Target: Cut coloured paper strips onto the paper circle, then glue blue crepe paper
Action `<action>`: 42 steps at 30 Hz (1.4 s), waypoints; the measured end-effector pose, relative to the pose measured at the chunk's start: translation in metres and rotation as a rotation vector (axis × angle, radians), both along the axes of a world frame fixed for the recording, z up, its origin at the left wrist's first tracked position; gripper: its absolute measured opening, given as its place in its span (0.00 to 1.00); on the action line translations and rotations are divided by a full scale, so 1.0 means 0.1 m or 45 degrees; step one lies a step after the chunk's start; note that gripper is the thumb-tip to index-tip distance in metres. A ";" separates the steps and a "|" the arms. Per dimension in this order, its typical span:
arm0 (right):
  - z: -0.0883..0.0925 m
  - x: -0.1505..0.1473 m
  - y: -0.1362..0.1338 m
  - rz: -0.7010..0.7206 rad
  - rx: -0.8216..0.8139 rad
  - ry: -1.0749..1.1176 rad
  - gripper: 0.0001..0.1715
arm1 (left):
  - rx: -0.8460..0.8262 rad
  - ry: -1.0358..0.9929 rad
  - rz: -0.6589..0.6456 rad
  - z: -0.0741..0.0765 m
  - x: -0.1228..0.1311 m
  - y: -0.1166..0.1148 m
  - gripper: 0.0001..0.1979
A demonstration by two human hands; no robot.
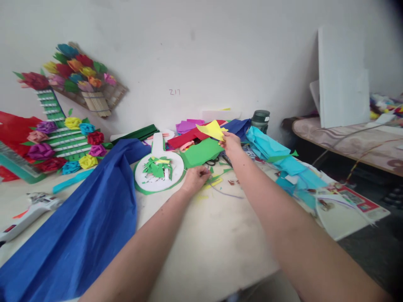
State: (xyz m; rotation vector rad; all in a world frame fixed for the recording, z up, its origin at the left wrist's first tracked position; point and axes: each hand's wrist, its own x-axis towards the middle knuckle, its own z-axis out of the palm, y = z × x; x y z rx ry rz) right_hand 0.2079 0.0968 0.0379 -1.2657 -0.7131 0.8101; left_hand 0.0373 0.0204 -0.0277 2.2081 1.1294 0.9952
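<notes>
My right hand (231, 142) is raised over the far side of the table and pinches a yellow paper piece (214, 129) by its edge. My left hand (195, 178) rests low on the table (217, 235), fingers curled among small green and yellow paper scraps (215, 180); what it grips, if anything, I cannot make out. A green paper sheet (201, 153) lies between the two hands. Just left of my left hand sits a white round board (159, 170) with green cuttings on it. Scissors (212, 161) lie partly hidden under the green sheet.
A large blue crepe sheet (88, 226) drapes over the table's left. Red, purple and turquoise papers (280, 157) pile at the back and right. Paper-flower displays (63, 142) lean on the wall. A glue gun (28, 212) lies far left. A dark jar (260, 121) stands behind.
</notes>
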 end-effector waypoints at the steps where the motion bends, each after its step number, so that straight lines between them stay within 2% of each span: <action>1: 0.02 -0.02 0.04 0.012 0.011 0.006 0.20 | 0.053 0.033 -0.023 0.01 0.00 -0.01 0.06; 5: 0.09 -0.09 0.12 0.300 0.081 -0.068 0.25 | 0.242 0.120 -0.103 0.05 0.01 -0.05 0.06; 7: 0.13 -0.11 0.10 0.389 0.000 -0.155 0.28 | 0.246 0.145 -0.106 0.08 0.00 -0.07 0.13; 9: 0.16 -0.12 0.05 0.357 -0.104 -0.269 0.28 | 0.213 0.180 -0.102 0.10 0.00 -0.10 0.23; 11: 0.17 -0.12 -0.03 0.305 -0.149 -0.375 0.23 | 0.214 0.237 -0.107 0.10 0.00 -0.12 0.31; 14: 0.14 -0.08 -0.20 0.379 -0.152 -0.480 0.11 | 0.312 0.393 -0.084 0.06 0.04 -0.14 0.39; 16: 0.11 -0.04 -0.31 0.489 -0.189 -0.518 0.06 | 0.385 0.515 -0.010 0.03 0.07 -0.14 0.38; 19: 0.04 0.00 -0.42 0.600 -0.245 -0.527 0.03 | 0.457 0.657 0.039 0.03 0.12 -0.16 0.27; 24: -0.03 0.01 -0.49 0.595 -0.178 -0.498 0.03 | 0.449 0.712 -0.013 0.07 0.15 -0.17 0.11; 28: -0.04 -0.03 -0.51 0.512 -0.149 -0.476 0.05 | 0.347 0.513 0.042 0.04 0.11 -0.11 0.06; 32: -0.08 -0.15 -0.50 0.528 -0.166 -0.454 0.04 | 0.149 0.051 0.275 0.07 -0.02 0.04 0.12; 34: -0.09 -0.24 -0.49 0.566 -0.149 -0.449 0.04 | 0.062 -0.202 0.338 0.15 -0.13 0.11 0.13; 37: -0.07 -0.43 -0.45 0.629 -0.102 -0.442 0.04 | -0.026 -0.523 0.298 0.34 -0.35 0.19 0.13; 40: -0.01 -0.65 -0.42 0.704 -0.030 -0.418 0.05 | -0.076 -0.587 0.377 0.55 -0.64 0.24 0.15; 42: 0.04 -0.81 -0.40 0.770 0.021 -0.396 0.07 | -0.012 -0.525 0.476 0.65 -0.85 0.28 0.16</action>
